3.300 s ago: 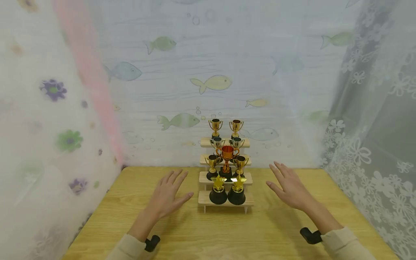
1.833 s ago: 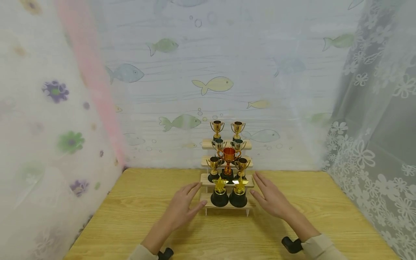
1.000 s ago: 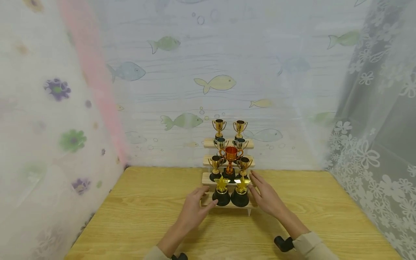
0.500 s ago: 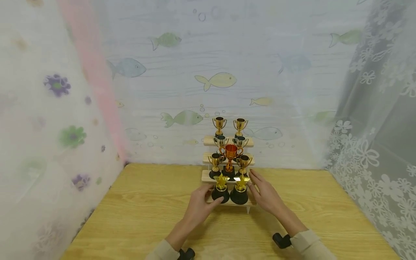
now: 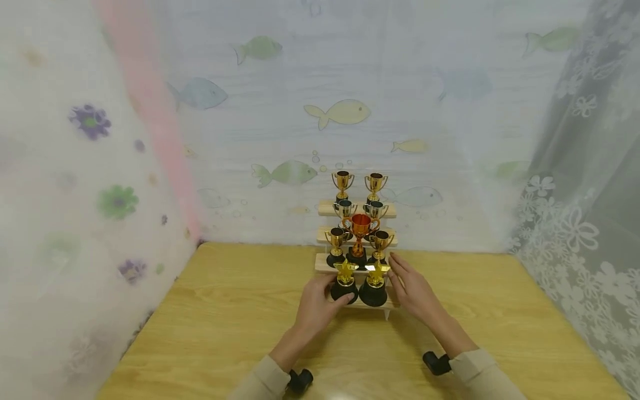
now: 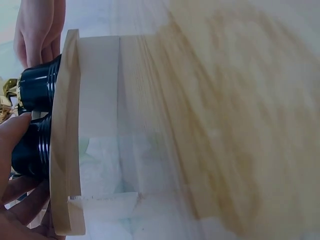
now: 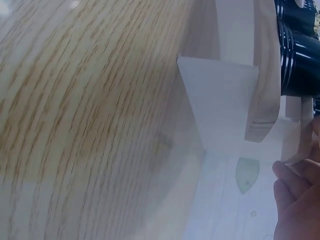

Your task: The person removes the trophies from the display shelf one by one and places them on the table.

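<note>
Black-based left star trophy (image 5: 344, 285), front tier (image 6: 61, 200) of wooden stand (image 5: 323, 264): left hand (image 5: 318, 306) grips it, thumb forward. Right hand (image 5: 415, 289), fingers extended, is empty beside the stand.

Gold, silver and orange-red against pastels
Over there the star trophies (image 5: 345, 284) gleam yellow-gold on black; one cup (image 5: 360, 226) glows orange-red, the other cups (image 5: 375, 184) gold or silver, the stand (image 5: 326, 209) pale tan, the bluish-white backdrop (image 5: 250, 125) printed with yellow, green and blue fish (image 5: 346, 112).
</note>
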A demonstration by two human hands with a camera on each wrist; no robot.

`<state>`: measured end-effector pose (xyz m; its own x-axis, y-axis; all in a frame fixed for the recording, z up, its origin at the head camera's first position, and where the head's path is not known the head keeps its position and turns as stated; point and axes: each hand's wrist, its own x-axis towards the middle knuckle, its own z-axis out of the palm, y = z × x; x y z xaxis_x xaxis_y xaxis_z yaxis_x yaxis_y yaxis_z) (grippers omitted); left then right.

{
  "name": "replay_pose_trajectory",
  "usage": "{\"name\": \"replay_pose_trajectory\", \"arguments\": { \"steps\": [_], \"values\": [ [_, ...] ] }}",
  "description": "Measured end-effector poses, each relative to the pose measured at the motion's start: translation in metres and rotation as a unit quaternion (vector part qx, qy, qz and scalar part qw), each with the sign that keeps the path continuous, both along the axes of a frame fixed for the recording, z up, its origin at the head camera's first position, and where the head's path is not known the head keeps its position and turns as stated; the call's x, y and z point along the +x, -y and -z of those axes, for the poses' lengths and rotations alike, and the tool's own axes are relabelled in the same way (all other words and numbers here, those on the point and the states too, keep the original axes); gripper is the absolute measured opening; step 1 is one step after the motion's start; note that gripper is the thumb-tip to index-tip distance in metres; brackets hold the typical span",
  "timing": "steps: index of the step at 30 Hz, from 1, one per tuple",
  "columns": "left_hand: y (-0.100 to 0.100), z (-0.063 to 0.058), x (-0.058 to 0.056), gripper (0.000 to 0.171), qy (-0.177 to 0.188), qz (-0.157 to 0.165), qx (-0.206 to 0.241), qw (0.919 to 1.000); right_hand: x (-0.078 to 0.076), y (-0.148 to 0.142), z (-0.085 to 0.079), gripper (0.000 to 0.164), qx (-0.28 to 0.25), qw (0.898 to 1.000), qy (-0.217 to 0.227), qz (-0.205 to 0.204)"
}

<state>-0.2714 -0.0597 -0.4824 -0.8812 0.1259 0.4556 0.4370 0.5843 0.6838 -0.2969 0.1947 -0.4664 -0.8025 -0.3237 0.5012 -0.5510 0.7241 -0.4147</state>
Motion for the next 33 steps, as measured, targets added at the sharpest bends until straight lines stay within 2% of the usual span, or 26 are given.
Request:
{"name": "replay_pose_trajectory", "arguments": {
  "steps": [4,15,22,27,33],
  "values": [
    [-0.0010,-0.0035,-0.0035,0.048,-0.019,-0.003,-0.003,0.9998,-0.0023,0.0010,-0.0054,0.044,0.000,1.000,0.003,0.001],
    [0.0001,-0.0071,-0.0057,0.042,-0.022,0.007,0.010,0.9997,-0.0051,0.0000,-0.0091,0.045,0.016,1.000,0.019,0.001],
    [0.0014,-0.0068,-0.0027,0.041,-0.023,0.005,0.005,0.9997,-0.0014,0.0010,-0.0080,0.045,0.013,1.000,0.020,0.002],
    [0.0028,-0.0079,0.0007,0.042,-0.020,0.009,0.010,0.9997,0.0002,0.0013,-0.0058,0.045,0.009,1.000,0.024,0.004],
    [0.0051,-0.0082,0.0032,0.041,0.004,0.005,0.009,0.9999,0.0014,0.0002,-0.0034,0.045,0.016,1.000,0.024,0.006]
  ]
}}
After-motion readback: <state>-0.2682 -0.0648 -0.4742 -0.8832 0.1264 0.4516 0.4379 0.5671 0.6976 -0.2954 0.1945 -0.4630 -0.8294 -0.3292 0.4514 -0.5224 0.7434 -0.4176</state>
